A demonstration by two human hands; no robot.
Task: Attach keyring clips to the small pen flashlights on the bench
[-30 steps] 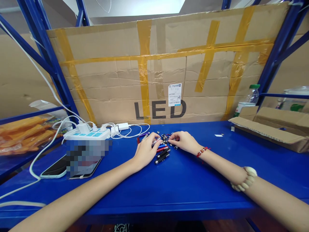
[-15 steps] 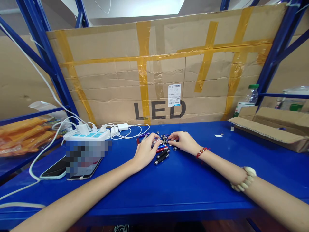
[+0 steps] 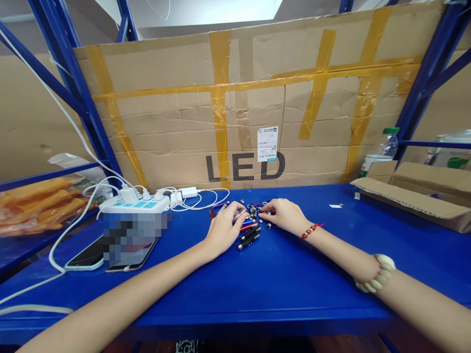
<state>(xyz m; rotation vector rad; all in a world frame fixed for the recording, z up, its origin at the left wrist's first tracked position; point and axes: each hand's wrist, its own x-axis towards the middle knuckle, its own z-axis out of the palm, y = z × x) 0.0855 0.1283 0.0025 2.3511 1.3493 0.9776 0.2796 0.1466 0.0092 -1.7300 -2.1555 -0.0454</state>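
My left hand rests over the left side of a small heap, its fingers curled and thumb bent in. Something small and shiny shows between thumb and fingers, too small to name. On the right, my right hand reaches into the heap with fingertips and thumb drawn together; what they hold is hidden. Between the hands lie several small silver and black metal parts. Nearer to me are black pen-like tubes with silver ends, a red tube and a blue one.
At left on the blue shelf stand a white power strip with cables and two phones. Right of the hands are a white paper scrap, an open cardboard box and a bottle. A cardboard sheet closes the back.
The whole view has shifted slightly, so everything sits a little further right. Both hands keep nearly the same pose over the heap.
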